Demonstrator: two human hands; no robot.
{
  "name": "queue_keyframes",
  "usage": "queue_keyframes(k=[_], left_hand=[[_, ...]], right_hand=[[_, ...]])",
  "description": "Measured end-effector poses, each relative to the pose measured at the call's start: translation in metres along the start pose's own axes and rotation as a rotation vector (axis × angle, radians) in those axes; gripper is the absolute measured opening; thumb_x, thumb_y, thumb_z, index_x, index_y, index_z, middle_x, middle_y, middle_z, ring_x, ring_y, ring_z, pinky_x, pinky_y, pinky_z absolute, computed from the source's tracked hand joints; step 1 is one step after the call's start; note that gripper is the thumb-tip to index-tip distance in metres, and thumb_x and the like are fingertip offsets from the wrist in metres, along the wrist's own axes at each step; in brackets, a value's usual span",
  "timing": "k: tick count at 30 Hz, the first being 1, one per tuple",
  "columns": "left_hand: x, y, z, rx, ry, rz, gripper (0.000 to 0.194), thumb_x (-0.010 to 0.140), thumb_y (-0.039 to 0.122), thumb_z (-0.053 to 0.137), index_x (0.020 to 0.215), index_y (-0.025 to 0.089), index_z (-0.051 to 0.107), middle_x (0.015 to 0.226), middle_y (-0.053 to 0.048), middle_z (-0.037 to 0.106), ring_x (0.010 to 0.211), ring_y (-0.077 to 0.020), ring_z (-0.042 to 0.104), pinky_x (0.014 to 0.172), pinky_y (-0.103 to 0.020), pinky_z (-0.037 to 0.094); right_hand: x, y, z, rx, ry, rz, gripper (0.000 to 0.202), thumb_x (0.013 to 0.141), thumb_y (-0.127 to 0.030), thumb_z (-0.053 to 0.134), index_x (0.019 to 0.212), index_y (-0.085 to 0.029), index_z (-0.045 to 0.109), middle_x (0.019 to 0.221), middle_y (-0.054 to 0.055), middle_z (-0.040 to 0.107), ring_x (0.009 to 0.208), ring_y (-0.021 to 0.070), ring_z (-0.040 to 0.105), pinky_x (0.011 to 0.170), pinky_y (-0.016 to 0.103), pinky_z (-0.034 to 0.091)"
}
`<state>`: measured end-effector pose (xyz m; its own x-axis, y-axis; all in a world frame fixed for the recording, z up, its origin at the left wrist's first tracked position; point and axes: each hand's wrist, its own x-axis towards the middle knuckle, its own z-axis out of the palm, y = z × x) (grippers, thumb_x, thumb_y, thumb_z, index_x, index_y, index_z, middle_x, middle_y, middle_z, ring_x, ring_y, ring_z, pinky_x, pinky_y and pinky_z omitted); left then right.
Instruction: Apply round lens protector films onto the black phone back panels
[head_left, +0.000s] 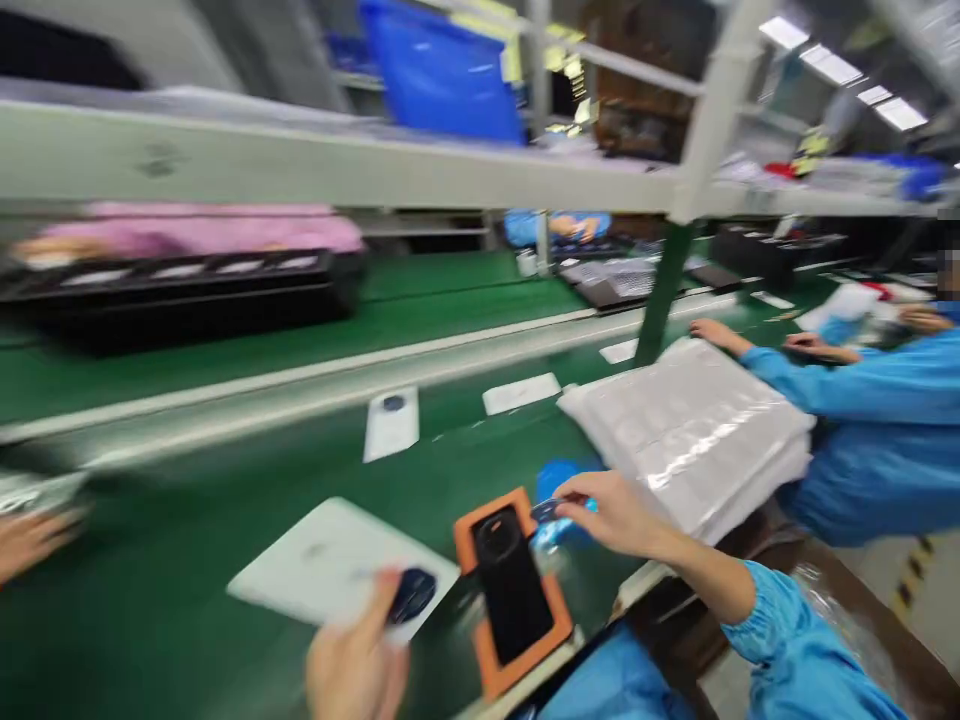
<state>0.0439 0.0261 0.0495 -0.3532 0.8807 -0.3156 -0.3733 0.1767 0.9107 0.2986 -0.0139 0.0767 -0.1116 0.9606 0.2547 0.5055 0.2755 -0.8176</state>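
Observation:
My left hand (356,655) is blurred at the bottom. Its thumb lies over a white flat panel (330,555), gripping it at the near corner, beside a dark round disc (412,596) on it. Just to the right, an orange fixture (556,612) holds a black phone-shaped plate (514,595) with a round ring at its top. Above the fixture's right side, my right hand (611,510) pinches a small dark round piece (547,510). Shiny blue film (562,482) shows behind and below those fingertips; whether it is attached cannot be told.
A stack of white padded sheets (697,430) stands right of my right hand. Smaller white panels (392,424) lie along the green belt (172,560). Co-workers in blue sleeves (847,385) sit at right; another person's hand (37,540) is at left. A post (664,290) rises behind.

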Motion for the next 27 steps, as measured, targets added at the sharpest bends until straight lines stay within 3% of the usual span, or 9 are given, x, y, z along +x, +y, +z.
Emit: queue_keyframes(k=[1, 3, 6, 9, 12, 15, 18, 21, 27], left_hand=[[-0.001, 0.001, -0.013, -0.055, 0.044, -0.063, 0.007, 0.084, 0.017, 0.071, 0.091, 0.015, 0.072, 0.094, -0.003, 0.074, 0.083, -0.0161, 0.069, 0.08, -0.028, 0.056], [0.0, 0.001, -0.028, -0.148, 0.04, -0.107, 0.012, 0.079, 0.013, 0.075, 0.091, 0.014, 0.073, 0.09, -0.003, 0.076, 0.079, -0.0154, 0.07, 0.078, -0.027, 0.057], [0.004, -0.002, -0.034, -0.207, 0.043, -0.097, 0.02, 0.079, 0.017, 0.077, 0.098, 0.012, 0.073, 0.095, -0.006, 0.076, 0.082, -0.0163, 0.071, 0.077, -0.026, 0.057], [0.005, -0.005, -0.038, -0.251, 0.038, -0.103, 0.025, 0.086, 0.025, 0.072, 0.108, 0.014, 0.072, 0.109, -0.009, 0.074, 0.091, -0.0181, 0.071, 0.082, -0.029, 0.058], [0.003, -0.006, -0.044, -0.282, 0.016, -0.133, 0.029, 0.087, 0.031, 0.072, 0.112, 0.015, 0.07, 0.114, -0.01, 0.073, 0.094, -0.0182, 0.071, 0.081, -0.028, 0.058], [0.003, -0.005, -0.048, -0.28, -0.063, -0.138, 0.038, 0.079, 0.036, 0.08, 0.109, 0.015, 0.071, 0.114, -0.009, 0.072, 0.093, -0.0182, 0.069, 0.077, -0.026, 0.058], [0.006, -0.005, -0.048, -0.234, -0.166, -0.087, 0.042, 0.071, 0.04, 0.086, 0.101, 0.013, 0.072, 0.1, -0.008, 0.072, 0.076, -0.0137, 0.065, 0.062, -0.021, 0.054], [0.008, -0.006, -0.046, -0.181, -0.22, -0.008, 0.036, 0.072, 0.039, 0.085, 0.091, 0.011, 0.073, 0.085, -0.006, 0.069, 0.061, -0.0084, 0.054, 0.047, -0.017, 0.04], [0.009, -0.004, -0.043, -0.086, -0.246, 0.069, 0.034, 0.071, 0.037, 0.084, 0.088, 0.01, 0.074, 0.081, -0.008, 0.07, 0.064, -0.0121, 0.058, 0.048, -0.02, 0.043]], right_hand=[[0.0, 0.004, 0.015, -0.116, -0.009, -0.085, 0.014, 0.095, -0.025, 0.059, 0.097, -0.02, 0.072, 0.09, 0.003, 0.075, 0.082, 0.0164, 0.068, 0.076, 0.028, 0.051], [0.005, 0.014, 0.045, -0.31, -0.012, -0.263, 0.022, 0.098, -0.02, 0.051, 0.105, -0.02, 0.071, 0.093, 0.006, 0.076, 0.083, 0.0174, 0.067, 0.076, 0.03, 0.05], [0.011, 0.026, 0.087, -0.55, 0.02, -0.481, 0.027, 0.1, -0.015, 0.045, 0.11, -0.018, 0.07, 0.093, 0.008, 0.076, 0.08, 0.0178, 0.065, 0.073, 0.031, 0.048], [0.01, 0.031, 0.113, -0.691, 0.086, -0.596, 0.027, 0.101, -0.012, 0.045, 0.112, -0.015, 0.069, 0.099, 0.01, 0.075, 0.091, 0.0195, 0.064, 0.08, 0.034, 0.047], [0.005, 0.036, 0.121, -0.746, 0.084, -0.609, 0.025, 0.1, -0.011, 0.046, 0.111, -0.014, 0.068, 0.103, 0.01, 0.073, 0.098, 0.0211, 0.063, 0.087, 0.037, 0.046], [0.001, 0.039, 0.121, -0.787, 0.026, -0.564, 0.025, 0.098, -0.009, 0.047, 0.111, -0.016, 0.068, 0.107, 0.01, 0.072, 0.095, 0.0215, 0.062, 0.086, 0.038, 0.045], [-0.001, 0.036, 0.122, -0.81, -0.014, -0.52, 0.026, 0.096, -0.008, 0.047, 0.11, -0.016, 0.068, 0.108, 0.012, 0.07, 0.093, 0.0228, 0.061, 0.083, 0.038, 0.046], [-0.001, 0.03, 0.125, -0.81, -0.025, -0.471, 0.021, 0.097, -0.014, 0.051, 0.109, -0.015, 0.067, 0.104, 0.013, 0.07, 0.093, 0.0247, 0.061, 0.082, 0.039, 0.046], [-0.001, 0.022, 0.122, -0.722, -0.05, -0.41, 0.017, 0.096, -0.014, 0.052, 0.106, -0.016, 0.065, 0.1, 0.011, 0.07, 0.089, 0.0253, 0.062, 0.08, 0.04, 0.047]])
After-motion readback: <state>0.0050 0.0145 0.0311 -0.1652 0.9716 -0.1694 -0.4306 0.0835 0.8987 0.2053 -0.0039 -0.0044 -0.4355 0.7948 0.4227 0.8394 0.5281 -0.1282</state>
